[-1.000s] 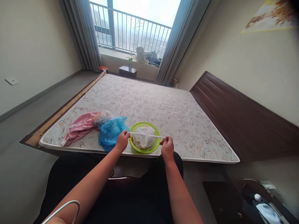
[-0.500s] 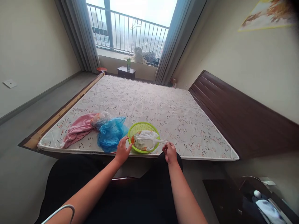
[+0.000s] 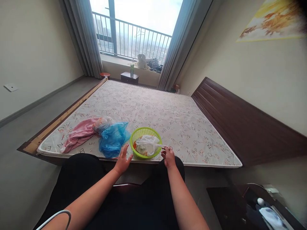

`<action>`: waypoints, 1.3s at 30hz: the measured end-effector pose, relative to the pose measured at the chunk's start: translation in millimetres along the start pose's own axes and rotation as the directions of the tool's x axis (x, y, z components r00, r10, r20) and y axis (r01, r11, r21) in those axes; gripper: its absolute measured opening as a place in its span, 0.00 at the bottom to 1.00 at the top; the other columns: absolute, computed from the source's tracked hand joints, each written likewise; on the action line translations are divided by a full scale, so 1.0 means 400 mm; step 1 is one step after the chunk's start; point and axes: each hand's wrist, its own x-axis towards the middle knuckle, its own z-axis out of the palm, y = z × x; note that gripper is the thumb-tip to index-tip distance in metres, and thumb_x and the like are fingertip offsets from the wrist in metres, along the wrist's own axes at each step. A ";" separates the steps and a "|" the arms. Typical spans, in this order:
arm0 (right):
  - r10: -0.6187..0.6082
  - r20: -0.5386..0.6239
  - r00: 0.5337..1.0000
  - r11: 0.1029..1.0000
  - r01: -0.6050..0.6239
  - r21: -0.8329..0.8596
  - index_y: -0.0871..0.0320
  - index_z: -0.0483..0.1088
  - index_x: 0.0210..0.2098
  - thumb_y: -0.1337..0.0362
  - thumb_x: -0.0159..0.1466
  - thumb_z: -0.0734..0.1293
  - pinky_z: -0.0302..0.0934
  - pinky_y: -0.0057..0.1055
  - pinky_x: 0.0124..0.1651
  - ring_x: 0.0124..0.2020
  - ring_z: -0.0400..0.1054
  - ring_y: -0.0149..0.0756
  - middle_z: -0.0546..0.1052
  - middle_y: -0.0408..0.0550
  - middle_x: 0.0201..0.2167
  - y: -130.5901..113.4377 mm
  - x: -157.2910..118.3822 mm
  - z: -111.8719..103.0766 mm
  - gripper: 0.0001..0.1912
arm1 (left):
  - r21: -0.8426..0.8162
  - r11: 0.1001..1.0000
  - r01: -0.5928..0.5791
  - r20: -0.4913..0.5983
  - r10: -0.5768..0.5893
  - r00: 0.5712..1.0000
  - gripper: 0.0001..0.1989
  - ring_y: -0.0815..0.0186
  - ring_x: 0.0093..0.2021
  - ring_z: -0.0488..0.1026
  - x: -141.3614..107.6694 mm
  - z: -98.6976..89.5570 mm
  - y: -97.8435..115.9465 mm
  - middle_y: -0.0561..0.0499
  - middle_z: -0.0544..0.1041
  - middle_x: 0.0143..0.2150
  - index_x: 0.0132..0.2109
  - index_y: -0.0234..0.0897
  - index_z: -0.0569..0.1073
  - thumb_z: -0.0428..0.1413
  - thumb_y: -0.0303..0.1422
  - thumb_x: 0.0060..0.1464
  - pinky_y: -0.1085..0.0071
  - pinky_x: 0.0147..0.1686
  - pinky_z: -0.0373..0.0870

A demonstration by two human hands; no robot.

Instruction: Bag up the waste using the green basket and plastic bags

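A round green basket (image 3: 134,137) sits at the near edge of the mattress (image 3: 153,111). Inside it lies a white plastic bag (image 3: 146,147) with something orange under it. My right hand (image 3: 168,157) is at the basket's right rim, fingers pinched on the bag's stretched white handle (image 3: 153,145). My left hand (image 3: 123,159) hovers open just left of the basket, holding nothing, close to a crumpled blue plastic bag (image 3: 112,139).
A pink cloth (image 3: 79,134) and a clear bag with contents (image 3: 102,123) lie left of the blue bag. The dark headboard (image 3: 240,124) runs along the right. A small stool (image 3: 129,76) and bottle stand by the window. My black-clad lap fills the foreground.
My left hand let go of the bag handle and dropped back, open. The stretched handle went slack toward the basket. My right hand lowered slightly, still pinching its end.
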 end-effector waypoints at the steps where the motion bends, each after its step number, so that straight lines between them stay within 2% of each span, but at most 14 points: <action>1: 0.005 0.016 1.000 1.000 -0.005 0.001 0.56 0.66 0.37 0.50 0.49 0.75 0.65 0.22 0.25 0.22 0.68 0.24 0.77 0.40 0.32 -0.001 -0.004 -0.002 0.24 | -0.005 1.000 -0.004 -0.003 0.004 1.000 0.33 0.51 0.75 0.55 0.001 0.006 0.009 0.38 0.59 0.74 0.74 0.42 0.53 0.51 0.42 0.66 0.46 0.73 0.52; 7: 0.017 0.061 0.998 1.000 -0.017 0.002 0.54 0.64 0.37 0.48 0.53 0.75 0.65 0.24 0.24 0.21 0.69 0.27 0.77 0.39 0.30 -0.002 -0.013 -0.002 0.24 | -0.039 0.999 0.005 -0.023 -0.006 1.000 0.31 0.51 0.77 0.52 0.028 0.028 0.056 0.38 0.57 0.75 0.72 0.42 0.58 0.52 0.42 0.67 0.47 0.73 0.53; 11: -0.002 0.043 0.999 0.999 0.000 0.037 0.53 0.64 0.38 0.46 0.54 0.74 0.69 0.27 0.27 0.24 0.74 0.31 0.77 0.39 0.31 -0.017 -0.022 -0.011 0.24 | -0.044 0.994 0.097 -0.028 -0.098 0.995 0.23 0.49 0.76 0.54 0.075 0.023 0.060 0.39 0.58 0.74 0.64 0.41 0.70 0.54 0.42 0.65 0.48 0.73 0.53; 13: -0.009 0.072 0.997 0.998 0.005 0.061 0.53 0.64 0.37 0.44 0.54 0.74 0.72 0.31 0.32 0.32 0.79 0.37 0.79 0.42 0.35 -0.048 -0.042 -0.013 0.24 | -0.064 0.983 0.173 0.004 -0.173 0.985 0.22 0.49 0.74 0.58 0.091 0.028 0.059 0.37 0.64 0.71 0.61 0.39 0.73 0.55 0.40 0.63 0.49 0.72 0.55; 16: -0.056 0.250 0.967 0.994 0.031 0.102 0.53 0.64 0.35 0.43 0.57 0.74 0.75 0.38 0.40 0.51 0.79 0.50 0.80 0.48 0.46 -0.139 -0.091 0.017 0.23 | -0.120 0.963 0.240 0.096 -0.229 0.969 0.25 0.51 0.68 0.66 0.094 0.051 0.069 0.39 0.71 0.65 0.64 0.39 0.70 0.56 0.38 0.61 0.50 0.70 0.59; 17: -0.081 0.317 0.945 0.993 0.050 0.105 0.53 0.65 0.34 0.43 0.59 0.73 0.76 0.40 0.41 0.55 0.77 0.52 0.79 0.49 0.51 -0.180 -0.107 0.040 0.22 | -0.134 0.960 0.246 0.115 -0.232 0.966 0.26 0.52 0.67 0.67 0.093 0.061 0.076 0.39 0.71 0.64 0.65 0.39 0.69 0.57 0.38 0.61 0.51 0.69 0.60; 19: -0.118 0.416 0.902 0.992 0.088 0.089 0.53 0.66 0.34 0.42 0.61 0.71 0.76 0.41 0.41 0.55 0.77 0.53 0.79 0.50 0.53 -0.267 -0.130 0.108 0.22 | -0.147 0.956 0.254 0.132 -0.235 0.963 0.28 0.52 0.68 0.66 0.092 0.080 0.091 0.38 0.70 0.66 0.66 0.39 0.67 0.57 0.38 0.61 0.52 0.69 0.60; 23: -0.227 0.478 0.848 0.973 0.182 0.140 0.53 0.68 0.35 0.46 0.62 0.72 0.75 0.40 0.42 0.53 0.78 0.49 0.80 0.49 0.52 -0.417 -0.130 0.290 0.18 | -0.159 0.944 0.289 0.162 -0.263 0.951 0.30 0.52 0.72 0.61 0.105 0.094 0.104 0.37 0.65 0.69 0.69 0.38 0.65 0.56 0.38 0.62 0.53 0.71 0.56; 26: -0.307 0.487 0.818 0.950 0.229 0.215 0.53 0.67 0.36 0.50 0.65 0.68 0.74 0.37 0.44 0.53 0.77 0.45 0.80 0.47 0.52 -0.488 -0.107 0.418 0.14 | -0.176 0.935 0.309 0.202 -0.273 0.941 0.31 0.52 0.73 0.59 0.112 0.088 0.098 0.36 0.63 0.71 0.70 0.38 0.63 0.56 0.37 0.62 0.54 0.72 0.54; 29: -0.386 0.477 0.790 0.921 0.301 0.246 0.53 0.67 0.36 0.52 0.67 0.65 0.72 0.36 0.46 0.53 0.77 0.42 0.79 0.47 0.51 -0.529 -0.079 0.525 0.11 | -0.203 0.926 0.318 0.239 -0.268 0.933 0.33 0.51 0.72 0.61 0.109 0.079 0.093 0.35 0.62 0.72 0.71 0.37 0.62 0.57 0.37 0.61 0.53 0.71 0.56; 32: -0.466 0.457 0.757 0.884 0.393 0.252 0.54 0.66 0.36 0.52 0.67 0.63 0.70 0.37 0.49 0.54 0.77 0.42 0.79 0.47 0.51 -0.535 -0.043 0.610 0.11 | -0.237 0.920 0.312 0.263 -0.249 0.932 0.34 0.49 0.72 0.62 0.103 0.073 0.091 0.35 0.61 0.73 0.70 0.40 0.64 0.60 0.36 0.59 0.51 0.70 0.59; 34: -0.498 0.436 0.749 0.867 0.430 0.253 0.54 0.65 0.36 0.52 0.67 0.63 0.70 0.37 0.50 0.54 0.77 0.42 0.79 0.47 0.51 -0.510 -0.016 0.653 0.11 | -0.248 0.917 0.311 0.285 -0.237 0.929 0.35 0.47 0.73 0.59 0.100 0.068 0.088 0.35 0.61 0.73 0.70 0.40 0.64 0.61 0.37 0.57 0.49 0.70 0.58; 37: -0.454 0.414 0.789 0.891 0.413 0.189 0.54 0.64 0.35 0.53 0.64 0.65 0.69 0.35 0.49 0.54 0.77 0.41 0.79 0.47 0.50 -0.414 0.020 0.691 0.11 | -0.254 0.907 0.336 0.338 -0.243 0.909 0.37 0.43 0.75 0.55 0.101 0.058 0.081 0.35 0.59 0.75 0.71 0.41 0.65 0.62 0.38 0.56 0.47 0.71 0.56; 39: -0.337 0.421 0.842 0.935 0.353 0.041 0.54 0.64 0.35 0.53 0.61 0.67 0.70 0.33 0.46 0.52 0.77 0.41 0.79 0.47 0.48 -0.316 0.031 0.695 0.12 | -0.265 0.896 0.356 0.366 -0.249 0.897 0.38 0.41 0.74 0.57 0.104 0.048 0.079 0.36 0.57 0.76 0.71 0.41 0.65 0.63 0.39 0.55 0.46 0.70 0.57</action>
